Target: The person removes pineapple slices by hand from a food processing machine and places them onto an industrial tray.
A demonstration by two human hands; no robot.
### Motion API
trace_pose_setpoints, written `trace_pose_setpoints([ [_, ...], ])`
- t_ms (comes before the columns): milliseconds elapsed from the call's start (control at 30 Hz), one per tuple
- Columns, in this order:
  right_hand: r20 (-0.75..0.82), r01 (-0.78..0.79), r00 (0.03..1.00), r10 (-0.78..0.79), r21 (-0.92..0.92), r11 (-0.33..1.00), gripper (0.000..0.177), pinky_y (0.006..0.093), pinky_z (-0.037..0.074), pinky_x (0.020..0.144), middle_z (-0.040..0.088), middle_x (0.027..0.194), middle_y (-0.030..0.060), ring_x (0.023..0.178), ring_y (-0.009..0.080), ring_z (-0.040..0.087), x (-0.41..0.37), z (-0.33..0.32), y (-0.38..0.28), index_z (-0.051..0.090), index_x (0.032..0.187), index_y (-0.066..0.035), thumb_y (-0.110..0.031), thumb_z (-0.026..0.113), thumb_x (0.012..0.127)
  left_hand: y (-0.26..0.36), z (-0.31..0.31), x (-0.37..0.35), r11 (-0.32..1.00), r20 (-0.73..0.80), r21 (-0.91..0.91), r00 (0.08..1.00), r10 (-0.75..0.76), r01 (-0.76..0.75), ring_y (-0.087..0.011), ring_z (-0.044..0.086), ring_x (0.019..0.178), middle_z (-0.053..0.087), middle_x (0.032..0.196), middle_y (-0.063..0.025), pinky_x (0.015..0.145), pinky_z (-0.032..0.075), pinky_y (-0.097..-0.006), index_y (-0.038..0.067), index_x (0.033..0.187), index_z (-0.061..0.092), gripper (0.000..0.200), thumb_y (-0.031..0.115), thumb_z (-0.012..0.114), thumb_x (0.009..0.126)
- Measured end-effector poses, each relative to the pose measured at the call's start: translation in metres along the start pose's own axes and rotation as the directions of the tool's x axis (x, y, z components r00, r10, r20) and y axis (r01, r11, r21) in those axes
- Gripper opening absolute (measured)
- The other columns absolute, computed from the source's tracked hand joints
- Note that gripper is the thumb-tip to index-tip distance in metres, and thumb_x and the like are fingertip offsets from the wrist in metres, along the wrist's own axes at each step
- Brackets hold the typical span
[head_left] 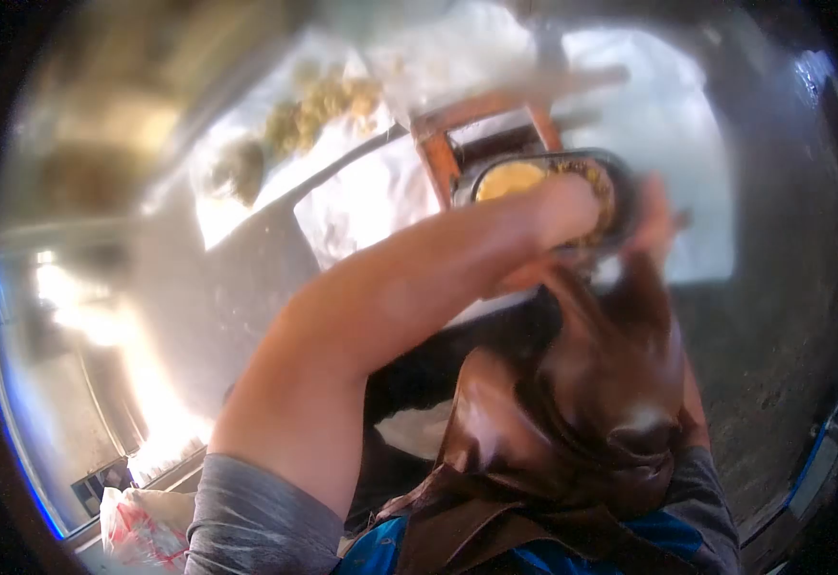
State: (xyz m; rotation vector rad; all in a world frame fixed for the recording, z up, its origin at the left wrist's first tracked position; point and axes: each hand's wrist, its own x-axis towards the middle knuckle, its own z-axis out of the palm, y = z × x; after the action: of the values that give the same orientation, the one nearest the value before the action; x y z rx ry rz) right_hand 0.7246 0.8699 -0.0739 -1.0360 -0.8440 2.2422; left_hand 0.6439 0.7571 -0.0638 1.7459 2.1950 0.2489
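A dark oval pan (620, 168) lies ahead of me, with a smooth yellow mass (510, 179) at its left and mixed dark and yellow bits (603, 180) at its right. My left hand (570, 206) reaches over the pan from the left, down at these bits, its fingers smeared and partly hidden. Blurred by motion, my right hand (654, 225) is at the pan's right rim, overlapping its edge. The brown apron (591, 402) I wear bunches up just below both hands.
Behind the pan stands a reddish-brown wooden frame (433, 163). Pale sheets (371, 196) cover part of the grey surface. Further back lie several yellowish pieces (318, 115) beside a dark rounded thing (237, 171). A white and red plastic bag (146, 527) sits at lower left.
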Motion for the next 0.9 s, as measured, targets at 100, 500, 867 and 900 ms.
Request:
trace_pose_setpoints([
  [100,-0.012,0.053,0.999,-0.053,-0.022,0.998,0.034,0.0347,0.051,0.081,0.063,0.1,0.0085,0.09,0.021,0.061,0.002,-0.001,-0.001,0.06,0.108,0.0,-0.028,0.064,0.089,-0.001,0.002,-0.006,1.0,-0.049,-0.027,0.999,-0.006,0.005,-0.0296,0.066,0.088,0.066,0.1,-0.0165,0.071,0.052,-0.0404,0.009,0.111,0.063,0.041,0.025,0.065,0.073],
  [500,-0.027,0.009,1.0,-0.009,0.002,1.0,0.03,0.034,0.052,0.078,0.064,0.095,0.0088,0.084,0.0208,0.062,0.004,0.007,-0.006,0.061,0.105,-0.001,-0.026,0.065,0.088,-0.005,-0.001,-0.012,0.998,-0.107,-0.058,0.994,-0.009,0.003,-0.0298,0.067,0.084,0.065,0.094,-0.019,0.073,0.053,-0.0368,0.006,0.106,0.063,0.033,0.015,0.062,0.075],
  [867,-0.011,0.003,1.0,-0.003,0.004,1.0,0.028,0.0343,0.053,0.072,0.065,0.089,0.0086,0.077,0.0217,0.063,0.004,-0.002,0.0,0.062,0.1,0.0,-0.025,0.066,0.087,0.004,-0.019,-0.002,0.994,0.097,0.084,0.993,0.06,-0.068,-0.0314,0.068,0.08,0.068,0.083,-0.017,0.071,0.055,-0.0392,0.003,0.084,0.071,0.016,0.008,0.058,0.076],
  [900,0.001,0.049,0.999,-0.049,-0.032,0.998,0.028,0.0342,0.053,0.071,0.065,0.087,0.0088,0.075,0.0219,0.063,-0.006,0.001,-0.003,0.062,0.1,0.0,-0.024,0.066,0.086,0.004,-0.018,0.006,0.992,0.135,0.116,0.99,0.036,-0.052,-0.0314,0.068,0.081,0.068,0.084,-0.0174,0.071,0.055,-0.0392,0.003,0.085,0.071,0.017,0.008,0.058,0.077],
])
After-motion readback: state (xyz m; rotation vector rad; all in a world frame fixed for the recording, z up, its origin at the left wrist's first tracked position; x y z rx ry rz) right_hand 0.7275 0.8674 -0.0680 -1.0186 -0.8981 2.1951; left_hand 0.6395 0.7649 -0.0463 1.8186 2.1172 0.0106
